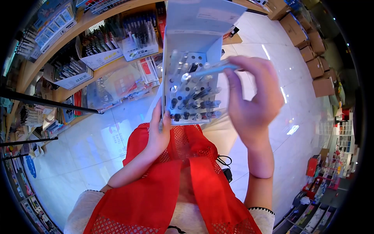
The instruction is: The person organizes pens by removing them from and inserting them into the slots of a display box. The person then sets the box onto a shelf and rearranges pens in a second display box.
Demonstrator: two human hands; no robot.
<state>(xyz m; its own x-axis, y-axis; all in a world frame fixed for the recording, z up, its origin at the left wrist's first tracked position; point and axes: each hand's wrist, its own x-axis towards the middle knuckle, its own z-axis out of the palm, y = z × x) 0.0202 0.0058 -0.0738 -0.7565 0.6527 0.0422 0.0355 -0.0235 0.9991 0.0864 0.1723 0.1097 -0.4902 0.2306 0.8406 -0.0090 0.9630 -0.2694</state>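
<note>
My left hand (159,130) grips the lower left side of a white display box (165,70) in front of me. Its tall back flap (202,25) stands up at the far end. Several pens (194,97) stand in the holed insert, mostly in the nearer rows, with bare holes towards the back. My right hand (255,93), somewhat blurred, is closed in a pinch on a light blue pen (212,70). That pen lies nearly level above the insert, its clear end pointing left over the standing pens.
Wooden shelves at the left carry pen boxes (100,58) and packaged stationery (113,85). Cardboard boxes (315,64) are stacked at the right on the pale tiled floor (272,43). Black racks (311,218) stand at the lower right. A red mesh vest (152,195) covers my torso.
</note>
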